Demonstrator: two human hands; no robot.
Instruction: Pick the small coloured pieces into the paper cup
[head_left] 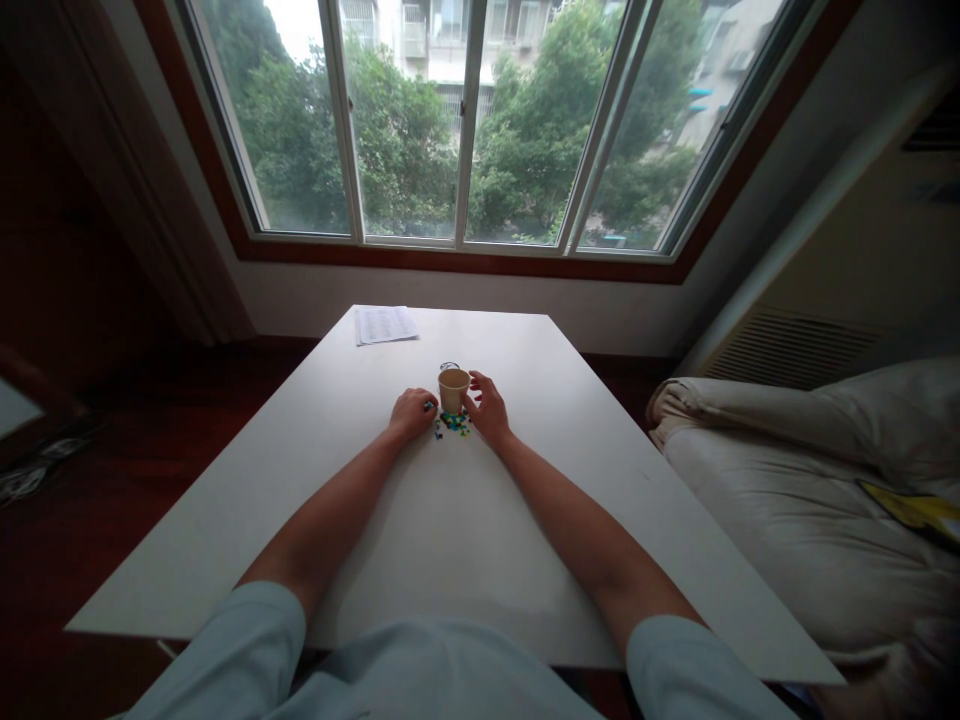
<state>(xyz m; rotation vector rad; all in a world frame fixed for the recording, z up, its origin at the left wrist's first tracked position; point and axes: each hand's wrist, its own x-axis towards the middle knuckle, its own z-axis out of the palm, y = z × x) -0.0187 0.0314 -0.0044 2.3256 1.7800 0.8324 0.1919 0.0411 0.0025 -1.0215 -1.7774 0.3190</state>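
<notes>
Daylight comes through a sliding window [469,120] of 4 panes across the top of the frame, with green trees [547,130] and a pale building [442,40] outside. Below it stands 1 white table [450,540], filling the middle of the frame. At the right edge lies cream padded bedding [795,540] with a yellow patch on it; a curtain [127,170] hangs at the upper left, and pale cables [37,465] lie at the left edge.

Both forearms reach forward from light blue-grey sleeves and converge near the centre of the frame. The left hand [412,412] rests low on the tabletop, knuckles up, fingers curled inward beside a few small coloured pieces; I cannot tell whether it pinches any. The right hand [489,412] is turned palm inward, thumb and fingers parted and curved about the right side of the paper cup; I cannot tell how firmly it grasps.

1 plain tan paper cup [453,394] stands upright at the frame's centre, between the 2 hands. Small blue, green, yellow and dark pieces [454,424] lie scattered just in front of its base, too tiny to count. Behind its rim shows 1 thin looped object [449,366], unclear. Printed paper [385,324] lies at the table's far left corner, its lines too small to read.
</notes>
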